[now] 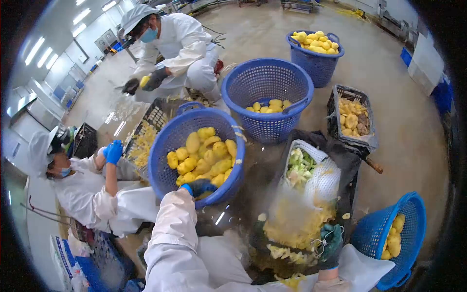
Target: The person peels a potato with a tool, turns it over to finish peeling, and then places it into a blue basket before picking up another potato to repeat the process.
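My left hand [202, 187], in a dark glove with a blue cuff, reaches over the near rim of a blue perforated basket [158, 160]. It touches the peeled yellow potatoes [209, 158] inside; its fingers are not clear enough to read. Low on the right, my right hand [332, 241] wears a dark green glove and is closed around what looks like a peeler [318, 247] with a thin metal frame. Beneath and beside that hand lies a heap of yellow peelings [296, 226], partly blurred, in a dark-lined crate [348, 180].
White foam netting [323, 182] and green scraps [300, 165] share the crate. Around it stand a second blue basket [267, 80], a far full one [316, 63], a tilted one [413, 228] and a black crate [335, 119]. Two co-workers [180, 44] sit left and ahead.
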{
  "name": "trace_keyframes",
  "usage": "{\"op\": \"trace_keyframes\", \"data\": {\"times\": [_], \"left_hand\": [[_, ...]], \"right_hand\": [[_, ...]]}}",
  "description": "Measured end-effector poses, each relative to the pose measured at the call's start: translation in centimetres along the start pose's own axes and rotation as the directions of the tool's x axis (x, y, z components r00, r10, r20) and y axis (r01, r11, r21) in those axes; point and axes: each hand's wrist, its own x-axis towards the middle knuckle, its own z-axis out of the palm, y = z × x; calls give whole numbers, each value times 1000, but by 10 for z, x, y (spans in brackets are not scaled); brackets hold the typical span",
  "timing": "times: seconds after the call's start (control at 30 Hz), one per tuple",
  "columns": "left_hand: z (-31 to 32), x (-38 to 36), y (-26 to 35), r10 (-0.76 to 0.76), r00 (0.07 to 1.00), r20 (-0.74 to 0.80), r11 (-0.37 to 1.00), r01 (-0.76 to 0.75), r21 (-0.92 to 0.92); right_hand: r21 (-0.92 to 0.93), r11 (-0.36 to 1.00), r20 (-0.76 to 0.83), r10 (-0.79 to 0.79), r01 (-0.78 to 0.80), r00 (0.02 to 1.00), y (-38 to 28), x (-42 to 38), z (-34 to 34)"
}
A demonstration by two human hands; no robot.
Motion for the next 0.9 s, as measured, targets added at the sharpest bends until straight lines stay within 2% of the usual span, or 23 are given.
{"op": "trace_keyframes", "data": {"times": [0.03,0.1,0.2,0.23,0.33,0.37,0.4,0.43,0.47,0.5,0.53,0.57,0.6,0.63,0.67,0.7,0.77,0.8,0.83,0.87,0.9], "left_hand": [[17,-13,6,57,997,51,962,-42,-269],[53,-40,20,216,971,101,830,-128,-543],[113,-73,31,443,892,93,727,-297,-619],[132,-83,33,517,852,84,698,-363,-618],[194,-104,13,524,838,150,646,-276,-712],[197,-98,-3,556,800,224,691,-296,-659],[213,-103,-17,542,807,234,666,-243,-705],[235,-110,-30,525,814,247,640,-186,-746],[257,-116,-46,489,833,259,622,-125,-773],[278,-122,-61,453,850,269,598,-66,-799],[296,-124,-80,472,828,302,538,1,-843],[310,-126,-98,459,829,320,567,5,-824],[322,-126,-112,448,827,339,596,6,-803],[331,-127,-129,435,827,356,608,22,-794],[339,-126,-144,429,824,371,618,31,-785],[345,-124,-154,433,817,382,628,30,-777],[353,-126,-174,449,816,364,670,-38,-741],[355,-130,-182,457,817,352,690,-76,-720],[361,-138,-186,581,777,241,748,-393,-534],[367,-147,-190,688,715,123,717,-645,-262],[369,-146,-195,832,539,130,541,-841,21]], "right_hand": [[44,999,49,14,-16,999,3,0,-5],[146,987,116,48,-65,992,2,0,-3],[177,969,144,147,-172,979,-22,-28,27],[144,966,151,193,-215,969,-10,-21,13],[396,894,419,28,-210,908,14,0,-5],[440,852,491,37,-284,870,9,-4,-11],[479,802,557,38,-358,829,-3,-15,3],[327,942,392,-62,-76,918,-17,-37,17],[370,923,340,-26,-108,940,-38,-55,35],[322,946,387,-99,-34,917,-47,-60,40],[264,961,369,-27,-77,929,-51,-58,36],[233,972,334,-70,-10,940,-68,-81,53],[50,983,287,-184,177,940,-73,-92,62],[-126,906,390,-328,403,860,-83,-109,70],[-260,706,504,-482,659,716,-88,-120,73],[-307,542,610,-519,783,599,-94,-129,75],[-301,472,703,-476,828,528,-90,-145,78],[-277,580,693,-432,766,577,-82,-151,81],[-287,623,651,-430,727,626,-72,-141,77],[-292,666,606,-426,686,672,-61,-131,74],[-337,656,523,-467,676,713,-45,-93,61]]}}
